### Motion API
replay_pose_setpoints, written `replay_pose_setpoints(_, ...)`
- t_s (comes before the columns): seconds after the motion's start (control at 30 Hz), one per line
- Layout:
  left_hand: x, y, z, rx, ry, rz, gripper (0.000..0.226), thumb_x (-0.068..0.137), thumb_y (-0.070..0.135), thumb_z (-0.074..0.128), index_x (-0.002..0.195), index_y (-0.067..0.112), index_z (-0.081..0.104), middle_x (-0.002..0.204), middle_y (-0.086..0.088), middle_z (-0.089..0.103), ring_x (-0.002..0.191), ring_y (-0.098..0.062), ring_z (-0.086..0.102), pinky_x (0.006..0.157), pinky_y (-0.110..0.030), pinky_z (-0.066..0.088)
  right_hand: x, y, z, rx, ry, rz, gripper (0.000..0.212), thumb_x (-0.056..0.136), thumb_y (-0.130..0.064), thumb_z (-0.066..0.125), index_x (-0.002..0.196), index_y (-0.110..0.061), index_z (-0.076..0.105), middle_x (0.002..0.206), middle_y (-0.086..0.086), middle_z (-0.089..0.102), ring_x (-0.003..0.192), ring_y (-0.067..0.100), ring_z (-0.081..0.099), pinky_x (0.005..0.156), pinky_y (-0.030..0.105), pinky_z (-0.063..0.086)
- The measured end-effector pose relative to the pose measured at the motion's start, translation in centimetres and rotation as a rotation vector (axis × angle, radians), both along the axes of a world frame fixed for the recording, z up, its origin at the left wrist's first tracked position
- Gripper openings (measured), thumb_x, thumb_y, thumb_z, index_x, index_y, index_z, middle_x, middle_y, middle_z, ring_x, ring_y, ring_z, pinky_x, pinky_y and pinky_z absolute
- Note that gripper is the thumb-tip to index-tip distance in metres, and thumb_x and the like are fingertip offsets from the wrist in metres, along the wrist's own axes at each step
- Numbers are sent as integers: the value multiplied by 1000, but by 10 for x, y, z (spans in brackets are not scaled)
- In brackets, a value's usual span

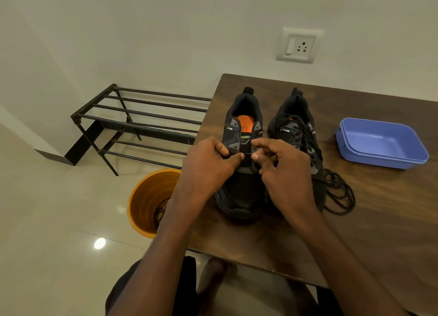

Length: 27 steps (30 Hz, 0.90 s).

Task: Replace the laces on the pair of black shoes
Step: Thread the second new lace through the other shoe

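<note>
A head-worn camera looks down on a dark wooden table holding two black shoes, side by side near the centre of the view, toes pointing toward the person.

The left shoe has empty upper eyelets and an orange insole showing inside its opening. Two bare hands meet over its middle. The left hand comes in from 7 o'clock, the right hand from 5 o'clock. Thumb and fingers of each hand pinch one end of a short stretch of black lace pulled straight across the shoe's tongue.

The right shoe, just beside it at 3 o'clock, is threaded with a black lace. One loose coil of black lace lies on the table touching this shoe's toe side, at about 4 o'clock from it.

One blue plastic tub sits on the table at 3 o'clock, well apart from the shoes.

On the tiled floor, one orange bucket stands at 8 o'clock beside the table edge, something dark inside it. One black metal shoe rack stands against the wall at 10 o'clock. One wall socket is at 1 o'clock.
</note>
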<state>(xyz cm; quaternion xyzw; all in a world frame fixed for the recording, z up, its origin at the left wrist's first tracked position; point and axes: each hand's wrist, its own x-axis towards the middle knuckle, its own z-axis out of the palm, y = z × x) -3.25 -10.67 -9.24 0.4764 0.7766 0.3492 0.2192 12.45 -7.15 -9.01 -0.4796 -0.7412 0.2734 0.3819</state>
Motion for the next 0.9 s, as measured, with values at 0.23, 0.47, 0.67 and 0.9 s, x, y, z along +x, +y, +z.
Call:
replay_pose_setpoints(0.23,-7,-3,0,93,5,-36,18,89,40,78,80,26,72,67,9,69,65,2,67,57,-15,53,-5,3,-2,92,-173,-36,12,92,-11,72,97,-21,76,98,-7,66,93,9,60,82,28,53)
replay_pose_setpoints(0.47,-13,-2,-1,141,-113,-15,14,87,35,80,79,23,78,65,8,71,62,-2,68,60,-28,60,-23,-2,-5,-15,-200,-129,5,90,-23,76,90,-28,74,103,-7,44,100,11,42,83,26,39)
replay_pose_setpoints(0.67,-14,-2,0,146,-98,-68,13,89,34,78,80,24,76,67,8,71,64,-3,68,64,-29,62,-26,-7,3,-6,-291,-145,8,87,-21,75,85,-27,70,102,-6,42,97,15,41,84,39,48)
replay_pose_setpoints(0.9,-28,-2,-3,120,46,-339,64,97,-3,57,139,46,55,100,6,56,83,-11,60,73,-29,58,-28,-8,4,-68,-274,-147,11,88,-17,72,90,-27,71,107,-5,45,102,14,44,88,41,50)
